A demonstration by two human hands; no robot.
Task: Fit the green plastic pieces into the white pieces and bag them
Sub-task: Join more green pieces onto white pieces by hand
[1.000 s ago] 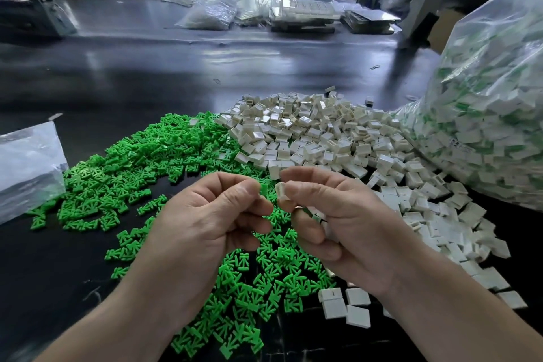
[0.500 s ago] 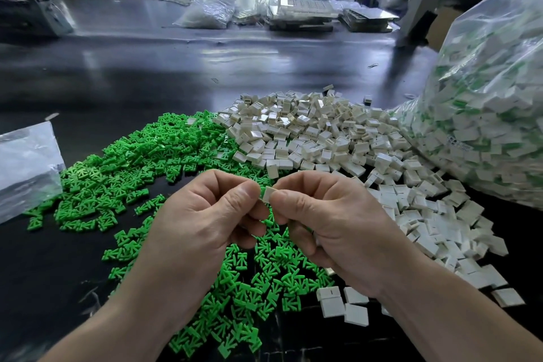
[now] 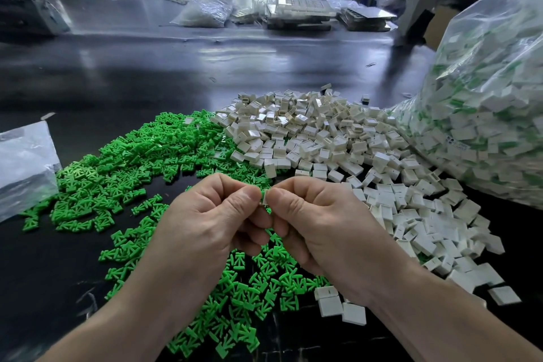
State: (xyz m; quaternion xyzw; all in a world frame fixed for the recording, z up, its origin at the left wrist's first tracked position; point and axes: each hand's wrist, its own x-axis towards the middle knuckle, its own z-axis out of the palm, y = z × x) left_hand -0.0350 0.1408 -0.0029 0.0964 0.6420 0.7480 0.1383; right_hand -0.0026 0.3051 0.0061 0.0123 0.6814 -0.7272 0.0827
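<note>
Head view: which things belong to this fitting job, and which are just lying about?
Job: heap of green plastic pieces; heap of white square plastic pieces; large clear bag of fitted pieces.
Lying about: small clear bag far back; stacked pale trays.

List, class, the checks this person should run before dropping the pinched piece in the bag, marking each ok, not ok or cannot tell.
1. Grip: the left hand and right hand both pinch the white piece at their fingertips. Ok.
2. Fit complete: the fingers hide the joint. Cannot tell.
3. Green pile at hand, under and left of the hands. Ok.
4. White pile at hand, to the right. Ok.
5. Bag ready: it lies at the right and holds fitted pieces, but its mouth is out of view. Cannot tell.
</note>
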